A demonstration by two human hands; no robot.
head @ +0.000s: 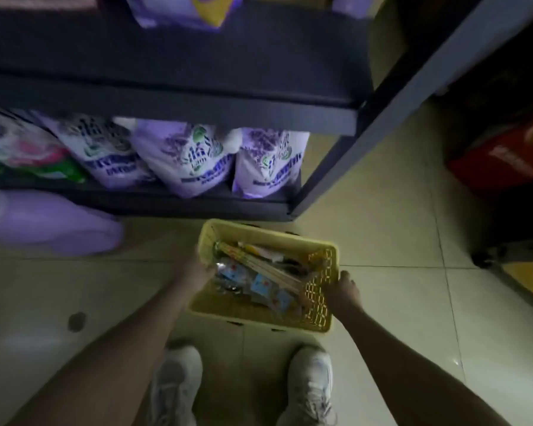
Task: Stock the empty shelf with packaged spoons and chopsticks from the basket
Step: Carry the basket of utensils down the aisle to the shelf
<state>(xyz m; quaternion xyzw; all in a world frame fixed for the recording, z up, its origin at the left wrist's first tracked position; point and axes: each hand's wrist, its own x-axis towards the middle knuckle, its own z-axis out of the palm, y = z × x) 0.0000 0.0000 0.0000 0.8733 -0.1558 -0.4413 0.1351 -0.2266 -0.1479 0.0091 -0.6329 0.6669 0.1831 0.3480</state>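
A yellow plastic basket [216, 312] is low over the tiled floor in front of my feet. Inside lie packaged chopsticks [259, 265] and blue-labelled spoon packets [260, 285]. My left hand [196, 272] grips the basket's left rim, fingers curled over the edge. My right hand [342, 292] grips the right lattice wall of the basket. The dark shelf board [197, 75] above the bottom tier is bare along most of its width.
Purple and white detergent bags [185, 158] fill the bottom tier. A purple bag [50, 222] lies on the floor at left. The rack's grey upright [360, 133] stands at right, a red box [505, 155] beyond it. My white shoes [308, 385] are just behind the basket.
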